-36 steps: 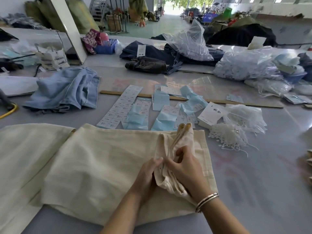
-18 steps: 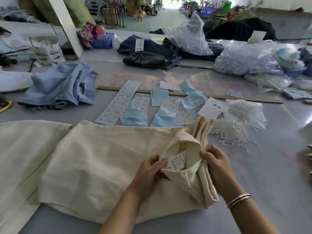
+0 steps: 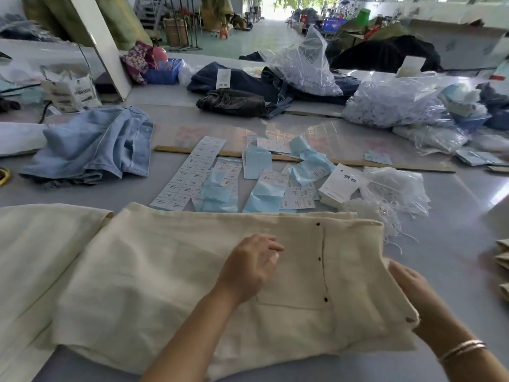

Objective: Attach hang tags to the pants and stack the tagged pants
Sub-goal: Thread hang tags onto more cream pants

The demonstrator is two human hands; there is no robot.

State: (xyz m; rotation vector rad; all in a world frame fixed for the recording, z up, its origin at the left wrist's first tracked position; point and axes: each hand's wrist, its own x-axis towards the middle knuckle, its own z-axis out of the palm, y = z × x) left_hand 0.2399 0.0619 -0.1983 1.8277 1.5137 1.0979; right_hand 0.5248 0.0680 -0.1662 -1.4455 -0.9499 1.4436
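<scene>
Left hand (image 3: 252,267) hovers slack over my cream pants (image 3: 165,271) at the desk's near edge; right hand (image 3: 413,290) grips their waistband.

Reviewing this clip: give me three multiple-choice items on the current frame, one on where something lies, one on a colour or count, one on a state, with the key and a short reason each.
1. Where do the light blue pants lie relative to the cream pants?
A. Far left of them, further up the table
B. Stacked on top of them
C. Under them

2. How many dark buttons show along the cream pants' fly?
A. One
B. Three
C. Six

3. What is the left hand doing?
A. Gripping a hang tag
B. Resting over the cream fabric, fingers relaxed
C. Holding the wooden ruler

Key: 1 A, the blue pants sit crumpled apart, beyond the cream pair's left end. 2 B, three dark dots run down the placket. 3 B, nothing is between its fingers, while the right hand holds the waistband edge.
</scene>
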